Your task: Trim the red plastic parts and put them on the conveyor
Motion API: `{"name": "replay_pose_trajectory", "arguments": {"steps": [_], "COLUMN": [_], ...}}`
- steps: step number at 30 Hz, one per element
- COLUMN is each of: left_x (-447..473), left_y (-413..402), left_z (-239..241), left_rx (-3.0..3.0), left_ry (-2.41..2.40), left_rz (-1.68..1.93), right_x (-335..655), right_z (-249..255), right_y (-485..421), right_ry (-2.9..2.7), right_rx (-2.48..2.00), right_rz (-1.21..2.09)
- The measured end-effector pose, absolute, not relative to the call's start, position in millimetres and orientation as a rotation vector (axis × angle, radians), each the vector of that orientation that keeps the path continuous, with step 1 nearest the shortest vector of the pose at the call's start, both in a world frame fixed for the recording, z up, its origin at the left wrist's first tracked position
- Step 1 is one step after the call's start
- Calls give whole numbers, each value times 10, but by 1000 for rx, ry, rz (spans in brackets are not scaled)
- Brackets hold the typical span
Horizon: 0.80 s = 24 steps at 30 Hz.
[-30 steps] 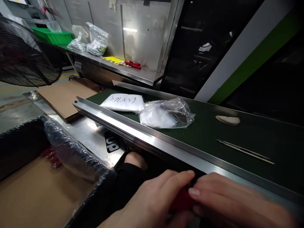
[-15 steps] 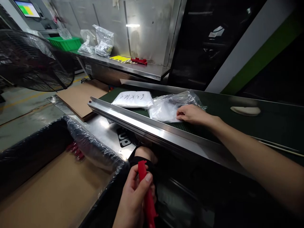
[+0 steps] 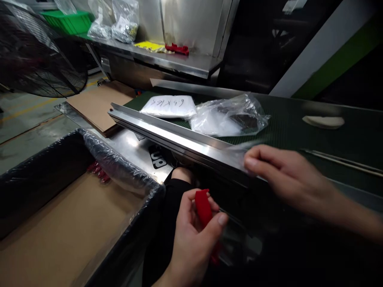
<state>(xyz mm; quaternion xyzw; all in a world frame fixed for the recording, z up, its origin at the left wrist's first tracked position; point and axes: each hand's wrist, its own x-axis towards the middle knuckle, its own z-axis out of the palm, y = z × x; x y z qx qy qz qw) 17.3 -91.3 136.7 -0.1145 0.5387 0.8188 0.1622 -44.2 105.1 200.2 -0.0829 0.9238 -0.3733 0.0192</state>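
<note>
My left hand (image 3: 194,235) is low in the middle, gripping a narrow red plastic piece (image 3: 203,209) upright between thumb and fingers. My right hand (image 3: 284,177) hovers over the steel rail (image 3: 167,133) of the green belt (image 3: 287,131), fingertips pinched on a thin clear bag (image 3: 237,150) that is blurred and nearly see-through. Behind it on the belt lies a crumpled clear plastic bag (image 3: 230,117) holding more bags. A white packet (image 3: 169,107) with handwriting lies to its left.
A cardboard box (image 3: 60,231) lined with black film stands at lower left, red pieces (image 3: 97,172) in its far corner. On the belt lie a white pad (image 3: 323,121) and a thin metal rod (image 3: 341,161). A fan (image 3: 36,52) and a steel shelf (image 3: 179,63) stand behind.
My right hand has drawn back from the crumpled bag toward the rail, now pinching a thin clear bag. My left hand has stayed low with the red piece, turning it slightly.
</note>
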Motion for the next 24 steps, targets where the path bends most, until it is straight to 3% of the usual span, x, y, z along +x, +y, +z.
{"name": "replay_pose_trajectory", "arguments": {"steps": [6,11,20,24], "left_x": [258,374,359,392], "left_y": [-703,-647,-565,-556], "left_z": [1342,1159,1064,1086], "left_rx": [-274,-280,5,155], "left_ry": [1509,1625,2058,2107], "left_rz": [2301,2112,1733,1593], "right_x": [382,655,850,808], "right_z": [1521,1205,1102,1234], "right_y": [748,780,937,984], "right_ry": [2467,2566,2801,2825], "right_rx": [-132,255,597,314], "right_rz": [-1564,-1736,-1831,-1735]}}
